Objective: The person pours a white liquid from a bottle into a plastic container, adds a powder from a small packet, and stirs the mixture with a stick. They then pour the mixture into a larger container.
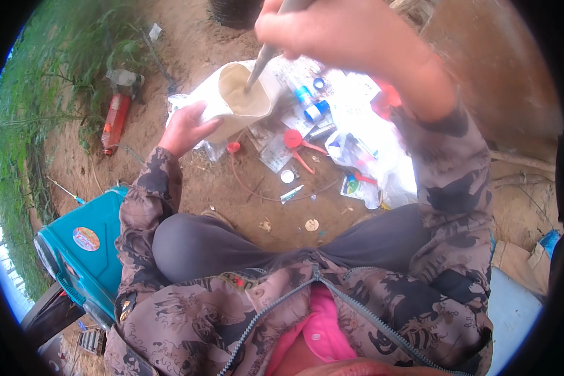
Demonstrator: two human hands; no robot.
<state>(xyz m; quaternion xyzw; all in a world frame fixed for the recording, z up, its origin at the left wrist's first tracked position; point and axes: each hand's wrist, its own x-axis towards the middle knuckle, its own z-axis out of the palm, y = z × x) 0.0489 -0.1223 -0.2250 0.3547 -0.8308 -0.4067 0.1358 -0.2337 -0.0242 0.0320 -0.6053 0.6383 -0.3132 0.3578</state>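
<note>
My left hand (190,128) grips the near left side of a white container (210,94), its wide mouth tilted towards me. A pale, cloudy liquid (237,89) shows inside. Above it, my right hand (319,28) is closed around a grey stick (263,61), whose lower end dips into the liquid. The stick's upper end runs out of the picture. Just right of the container lie blue-capped bottles (314,110) and a loose blue cap (318,83). Below them on the soil is a red plastic piece (293,138) with two legs.
White plastic bags (390,164) and printed papers lie on the right. A thin tube with a red funnel-like end (233,147) curves over the soil. At left are a red bottle (115,123), a teal plastic box (87,239) and green plants (37,103). A dark pot (235,11) stands at the top.
</note>
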